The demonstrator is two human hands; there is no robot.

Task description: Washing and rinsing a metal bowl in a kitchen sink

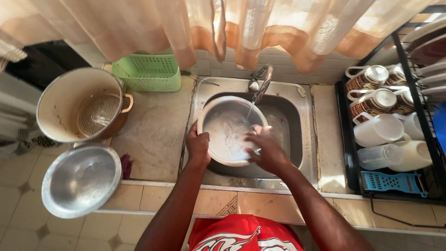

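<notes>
Fingers of left hand [198, 148] grip bowl [228, 126] rim; bowl faces up; right hand [265, 149] fingers spread inside.

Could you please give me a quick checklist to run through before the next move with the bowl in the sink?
1. Left hand grips the rim of the white bowl: ok.
2. Right hand lies inside the bowl, on its right side: ok.
3. Water from the tap falls into the bowl: ok.
4. Bowl held over the sink, not the counter: ok.
5. Bowl free of residue: cannot tell, its inside looks cloudy.
6. Free slot in the dish rack: cannot tell, mugs and jugs crowd it.
</notes>
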